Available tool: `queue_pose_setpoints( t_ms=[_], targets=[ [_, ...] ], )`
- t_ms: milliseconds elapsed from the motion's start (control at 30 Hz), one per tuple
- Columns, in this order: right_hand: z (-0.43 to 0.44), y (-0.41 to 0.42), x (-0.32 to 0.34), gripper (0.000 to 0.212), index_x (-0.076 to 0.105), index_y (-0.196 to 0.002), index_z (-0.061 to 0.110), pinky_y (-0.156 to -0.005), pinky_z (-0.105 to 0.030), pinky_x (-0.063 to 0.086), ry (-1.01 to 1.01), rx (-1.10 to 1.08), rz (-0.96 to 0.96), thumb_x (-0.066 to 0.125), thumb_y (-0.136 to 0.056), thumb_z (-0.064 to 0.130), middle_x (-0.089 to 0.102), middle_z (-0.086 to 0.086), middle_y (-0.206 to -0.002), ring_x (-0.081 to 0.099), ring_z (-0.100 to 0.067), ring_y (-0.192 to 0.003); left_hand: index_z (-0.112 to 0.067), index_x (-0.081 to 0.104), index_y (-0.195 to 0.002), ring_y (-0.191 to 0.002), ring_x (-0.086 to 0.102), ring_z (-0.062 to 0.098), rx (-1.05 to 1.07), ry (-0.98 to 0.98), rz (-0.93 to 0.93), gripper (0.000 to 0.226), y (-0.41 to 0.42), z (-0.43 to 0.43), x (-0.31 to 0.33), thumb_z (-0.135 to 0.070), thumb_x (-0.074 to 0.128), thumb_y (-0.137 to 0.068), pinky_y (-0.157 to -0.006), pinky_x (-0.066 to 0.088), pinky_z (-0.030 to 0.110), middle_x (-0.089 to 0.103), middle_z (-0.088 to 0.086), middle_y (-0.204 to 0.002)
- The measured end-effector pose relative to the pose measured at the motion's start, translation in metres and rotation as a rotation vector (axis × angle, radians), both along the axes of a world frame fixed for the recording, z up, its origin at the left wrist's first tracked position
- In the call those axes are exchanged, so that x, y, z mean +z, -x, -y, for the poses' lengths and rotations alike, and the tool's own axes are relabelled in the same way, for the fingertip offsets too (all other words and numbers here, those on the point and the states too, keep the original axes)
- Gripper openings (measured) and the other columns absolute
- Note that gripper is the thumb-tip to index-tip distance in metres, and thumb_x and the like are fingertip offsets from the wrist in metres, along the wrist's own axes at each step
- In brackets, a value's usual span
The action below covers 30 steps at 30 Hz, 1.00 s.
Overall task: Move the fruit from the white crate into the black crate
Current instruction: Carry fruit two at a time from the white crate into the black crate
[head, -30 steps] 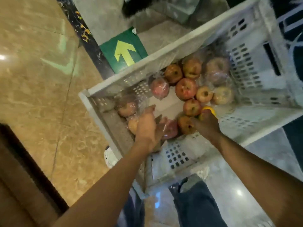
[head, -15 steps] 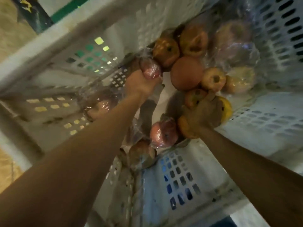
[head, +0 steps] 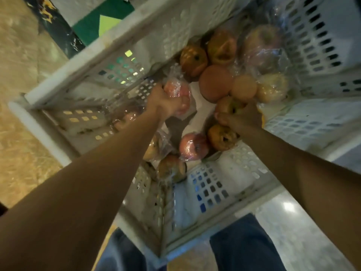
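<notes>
The fruit (head: 214,83) lies in the white crate (head: 117,49), mid-frame, some pieces in clear wrap. The left hand (head: 164,102) grips a wrapped apple (head: 177,90) left of the heap. The right hand (head: 244,118), well apart from the left, curls its fingers round a red-green apple (head: 227,106) at the heap's lower edge. Tan floor (head: 25,79) fills the left of the frame, a green sign (head: 91,26) shows at the top, and jeans (head: 240,249) along the bottom.
</notes>
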State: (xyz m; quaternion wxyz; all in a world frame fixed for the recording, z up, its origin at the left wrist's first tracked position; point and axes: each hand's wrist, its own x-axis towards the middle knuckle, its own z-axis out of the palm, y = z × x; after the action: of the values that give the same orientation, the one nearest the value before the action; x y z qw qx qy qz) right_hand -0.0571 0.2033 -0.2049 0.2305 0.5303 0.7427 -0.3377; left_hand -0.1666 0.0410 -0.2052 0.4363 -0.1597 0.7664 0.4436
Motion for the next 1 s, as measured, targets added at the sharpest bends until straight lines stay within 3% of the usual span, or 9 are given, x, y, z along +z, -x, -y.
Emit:
queue_pose_setpoints(
  t_ms=[167,233,300,433,567,633,733,867,1000],
  targets=[
    [0.019,-0.010,0.085,0.073,0.039,-0.133,0.011,-0.075,-0.028,0.041,0.238,-0.259,-0.115,0.078,-0.072,0.028,0.050,-0.003,-0.122,0.051,-0.021,-0.110,-0.011,0.051,-0.111,-0.073,0.067,0.016,0.237,-0.066,0.240,0.039,-0.030,0.020,0.092,-0.007,0.072,-0.079,-0.039,0.049,0.016,0.064,0.008,-0.094],
    [0.028,-0.016,0.121,0.060,0.042,-0.128,0.009,-0.068,-0.027,0.046,0.358,-0.347,-0.170,0.073,-0.078,0.018,0.049,-0.003,-0.115,0.052,-0.024,-0.108,-0.007,0.055,-0.117,-0.068,0.069,0.012,0.271,-0.092,0.339,0.044,-0.043,0.034,0.130,-0.020,0.072,-0.079,-0.048,0.052,0.020,0.069,0.010,-0.097],
    [0.037,-0.021,0.155,0.053,0.043,-0.129,0.009,-0.074,-0.036,0.054,0.461,-0.468,-0.184,0.068,-0.083,0.014,0.049,-0.009,-0.123,0.053,-0.027,-0.109,-0.010,0.059,-0.110,-0.065,0.069,0.009,0.350,-0.105,0.411,0.035,-0.050,0.047,0.167,-0.026,0.070,-0.081,-0.061,0.055,0.024,0.072,0.005,-0.086],
    [0.052,-0.027,0.224,0.052,0.050,-0.128,0.017,-0.060,-0.028,0.052,0.724,-0.755,-0.242,0.067,-0.081,0.033,0.058,-0.012,-0.126,0.061,-0.020,-0.095,-0.016,0.061,-0.100,-0.081,0.065,0.017,0.542,-0.223,0.536,0.019,-0.058,0.061,0.243,-0.030,0.061,-0.086,-0.077,0.056,0.031,0.067,0.007,-0.090],
    [0.063,-0.033,0.273,0.095,0.058,-0.112,0.014,-0.061,-0.030,0.054,1.139,-1.047,-0.366,0.090,-0.028,0.046,0.069,-0.013,-0.099,0.067,-0.022,-0.077,-0.006,0.058,-0.116,-0.089,0.066,0.025,0.783,-0.394,0.671,0.057,-0.058,0.071,0.296,-0.036,0.067,-0.068,-0.077,0.055,0.033,0.068,0.014,-0.099],
    [0.068,-0.030,0.291,0.101,0.058,-0.113,0.007,-0.063,-0.033,0.055,1.276,-1.177,-0.404,0.090,-0.025,0.045,0.063,-0.017,-0.099,0.063,-0.026,-0.073,-0.004,0.060,-0.110,-0.087,0.066,0.026,0.867,-0.480,0.724,0.059,-0.057,0.073,0.318,-0.039,0.068,-0.063,-0.076,0.055,0.034,0.069,0.017,-0.096],
    [0.073,-0.027,0.312,0.095,0.057,-0.115,0.003,-0.062,-0.031,0.057,1.449,-1.226,-0.435,0.084,-0.038,0.051,0.061,-0.016,-0.095,0.063,-0.027,-0.069,0.000,0.061,-0.107,-0.092,0.064,0.029,0.966,-0.595,0.777,0.062,-0.057,0.072,0.340,-0.042,0.069,-0.062,-0.073,0.056,0.034,0.068,0.021,-0.099],
    [0.069,-0.029,0.327,0.076,0.070,-0.093,-0.001,-0.061,-0.027,0.057,1.549,-1.166,-0.472,0.075,-0.047,0.059,0.062,-0.012,-0.092,0.062,-0.022,-0.072,0.003,0.060,-0.107,-0.087,0.066,0.032,1.042,-0.629,0.780,0.067,-0.057,0.065,0.357,-0.043,0.073,-0.061,-0.073,0.057,0.035,0.066,0.024,-0.102],
    [0.057,-0.035,0.336,0.079,0.064,-0.100,0.000,-0.059,-0.028,0.058,1.556,-1.155,-0.456,0.076,-0.047,0.058,0.061,-0.012,-0.092,0.063,-0.022,-0.068,0.004,0.057,-0.114,-0.092,0.066,0.032,1.056,-0.624,0.786,0.072,-0.058,0.058,0.363,-0.041,0.075,-0.061,-0.073,0.058,0.036,0.064,0.025,-0.108]
  ],
)
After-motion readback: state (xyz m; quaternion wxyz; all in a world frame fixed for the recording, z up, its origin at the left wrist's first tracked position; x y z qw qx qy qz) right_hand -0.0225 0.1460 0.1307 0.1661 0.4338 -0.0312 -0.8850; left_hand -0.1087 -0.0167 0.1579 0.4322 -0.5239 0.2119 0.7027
